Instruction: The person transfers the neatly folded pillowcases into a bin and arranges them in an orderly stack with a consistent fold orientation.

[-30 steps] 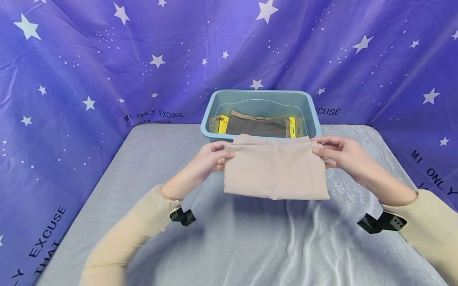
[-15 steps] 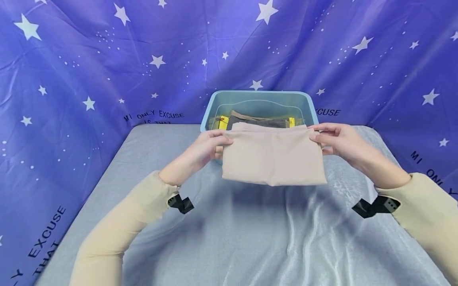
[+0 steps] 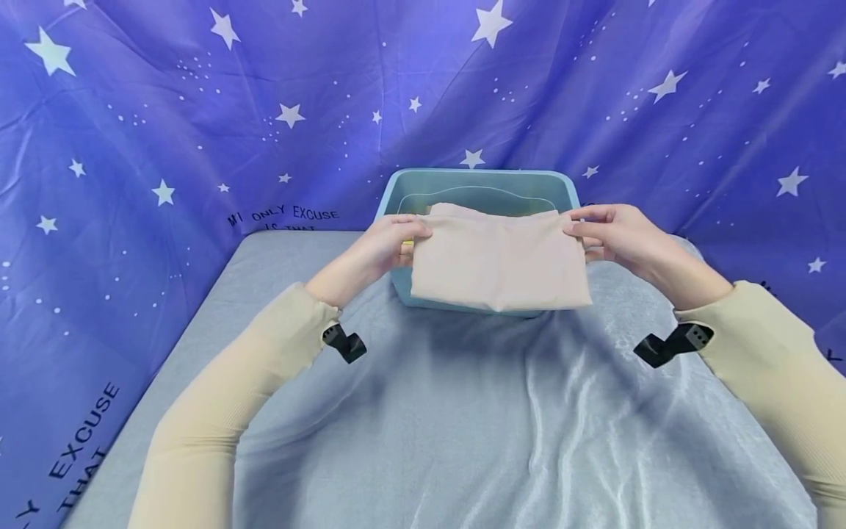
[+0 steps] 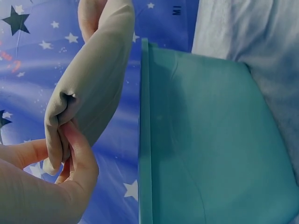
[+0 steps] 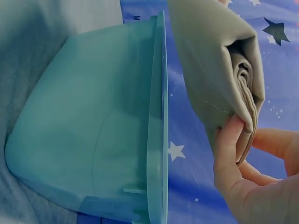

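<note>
A beige folded cloth (image 3: 500, 261), several layers thick, hangs in the air between the two hands. The left hand (image 3: 383, 246) pinches its left edge near the top, thumb on the near face. At the opposite edge the right hand (image 3: 617, 231) pinches it the same way. Both wrist views show the rolled layers at the ends of the cloth (image 4: 88, 74), held above the rim level of a teal plastic bin (image 3: 485, 176). In the head view the cloth hides the bin's front and most of its contents.
A grey velvety cover (image 3: 463, 426) with wrinkles lies over the table under the arms. Behind the bin hangs a purple curtain (image 3: 370, 73) with white stars. A bit of yellow (image 3: 407, 242) shows beside the left fingers.
Both hands have carried the folded cloth forward, up in the head view, from in front of the bin to over it. The dark fabric and yellow pieces inside have become mostly covered from view.
</note>
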The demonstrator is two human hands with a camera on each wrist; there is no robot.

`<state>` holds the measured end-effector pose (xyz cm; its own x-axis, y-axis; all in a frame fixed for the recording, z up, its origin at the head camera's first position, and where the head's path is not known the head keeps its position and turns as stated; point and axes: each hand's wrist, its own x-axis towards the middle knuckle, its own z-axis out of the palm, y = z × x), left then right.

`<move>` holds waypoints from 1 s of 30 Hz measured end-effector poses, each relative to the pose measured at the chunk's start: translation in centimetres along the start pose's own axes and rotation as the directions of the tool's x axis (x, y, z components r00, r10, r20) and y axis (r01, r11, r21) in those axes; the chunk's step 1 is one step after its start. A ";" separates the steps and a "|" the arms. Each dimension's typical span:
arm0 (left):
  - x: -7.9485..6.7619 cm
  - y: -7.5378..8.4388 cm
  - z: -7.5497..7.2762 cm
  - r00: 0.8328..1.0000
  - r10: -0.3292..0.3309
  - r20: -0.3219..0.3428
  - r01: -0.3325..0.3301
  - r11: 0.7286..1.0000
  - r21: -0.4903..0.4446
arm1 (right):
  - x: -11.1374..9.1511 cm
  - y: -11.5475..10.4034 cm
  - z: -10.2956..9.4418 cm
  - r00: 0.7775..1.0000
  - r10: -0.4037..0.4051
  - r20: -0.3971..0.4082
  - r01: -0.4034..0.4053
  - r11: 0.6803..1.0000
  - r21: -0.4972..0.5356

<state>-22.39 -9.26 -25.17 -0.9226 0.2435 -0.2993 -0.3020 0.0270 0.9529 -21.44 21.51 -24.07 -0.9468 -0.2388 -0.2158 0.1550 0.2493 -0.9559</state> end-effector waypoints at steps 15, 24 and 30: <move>2.6 1.8 -0.2 0.997 -0.044 -0.062 0.045 0.999 0.010 | 3.1 -2.0 -0.6 0.996 0.090 0.028 -0.090 0.996 -0.006; 3.8 3.0 -0.4 0.994 -0.077 -0.079 0.079 0.997 0.025 | 4.6 -3.1 -0.8 0.992 0.122 0.012 -0.122 0.992 -0.031; 4.7 3.4 -0.6 0.993 -0.071 -0.097 0.073 0.997 0.011 | 5.5 -3.9 -0.9 0.990 0.142 0.006 -0.142 0.989 0.044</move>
<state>-27.89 -8.65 -23.38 -0.9176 0.1457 -0.3698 -0.3656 0.0554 0.9291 -27.54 20.08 -21.40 -0.9136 -0.2061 -0.3506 0.3005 0.2388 -0.9234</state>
